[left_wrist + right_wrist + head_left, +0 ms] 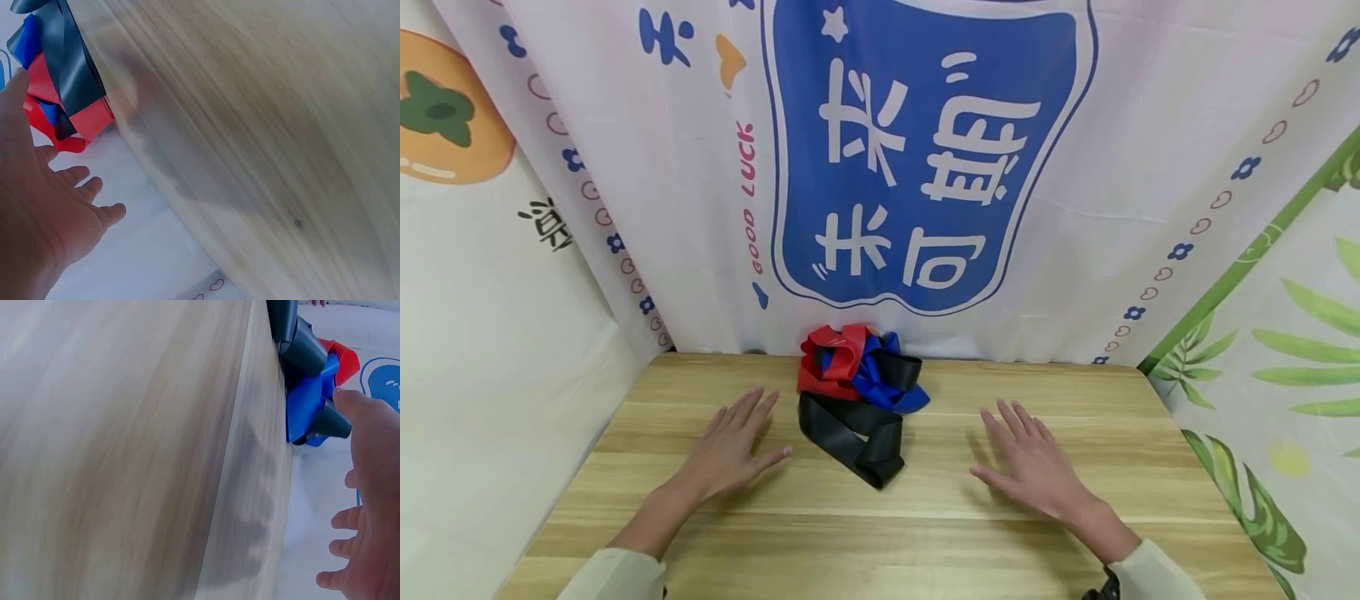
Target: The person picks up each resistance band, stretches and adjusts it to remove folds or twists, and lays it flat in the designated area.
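Observation:
A loose heap of ribbons lies at the back middle of the wooden table. It has a red ribbon [827, 367] on the left, a blue ribbon [880, 379] on the right and a black ribbon [850, 433] looping toward the front. Left of the heap my left hand [730, 450] hovers palm down with fingers spread, holding nothing. On the other side my right hand [1030, 462] is held the same way, apart from the ribbons. Both wrist views show the heap beyond the thumb, the left hand [50, 206] and right hand [375, 487] each bare.
The wooden table [880, 542] ends at a white printed curtain [700, 275] behind the heap. Patterned cloth also hangs at the left [497, 333] and right [1262, 400] sides. A dark band [1105, 585] shows at the right wrist.

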Available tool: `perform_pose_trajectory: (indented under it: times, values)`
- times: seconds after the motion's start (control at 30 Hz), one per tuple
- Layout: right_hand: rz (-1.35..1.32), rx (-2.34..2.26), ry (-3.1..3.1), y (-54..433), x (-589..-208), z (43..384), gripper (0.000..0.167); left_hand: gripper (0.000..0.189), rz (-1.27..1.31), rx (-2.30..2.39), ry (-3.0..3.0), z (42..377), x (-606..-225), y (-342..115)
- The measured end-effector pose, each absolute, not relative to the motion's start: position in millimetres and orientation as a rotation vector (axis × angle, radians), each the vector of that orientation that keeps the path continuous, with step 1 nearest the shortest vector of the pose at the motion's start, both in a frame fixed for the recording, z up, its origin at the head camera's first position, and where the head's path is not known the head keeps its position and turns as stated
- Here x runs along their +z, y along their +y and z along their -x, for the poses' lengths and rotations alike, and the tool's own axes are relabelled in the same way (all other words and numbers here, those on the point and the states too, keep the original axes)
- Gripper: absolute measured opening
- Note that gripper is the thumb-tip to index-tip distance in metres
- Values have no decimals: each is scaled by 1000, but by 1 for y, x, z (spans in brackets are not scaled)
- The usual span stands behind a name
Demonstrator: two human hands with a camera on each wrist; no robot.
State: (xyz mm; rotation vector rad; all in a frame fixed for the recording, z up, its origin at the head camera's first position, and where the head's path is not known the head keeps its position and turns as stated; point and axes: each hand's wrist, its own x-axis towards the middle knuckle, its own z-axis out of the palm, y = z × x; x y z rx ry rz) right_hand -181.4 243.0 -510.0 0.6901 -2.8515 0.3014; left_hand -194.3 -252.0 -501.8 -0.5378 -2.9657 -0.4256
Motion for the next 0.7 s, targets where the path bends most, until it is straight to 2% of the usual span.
perform_pose_trajectory:
  times: [0.7]
  values:
    - [-952,610,-2679,173,-509,196,81,86,424,-1190,-2936,224,-505,-236]
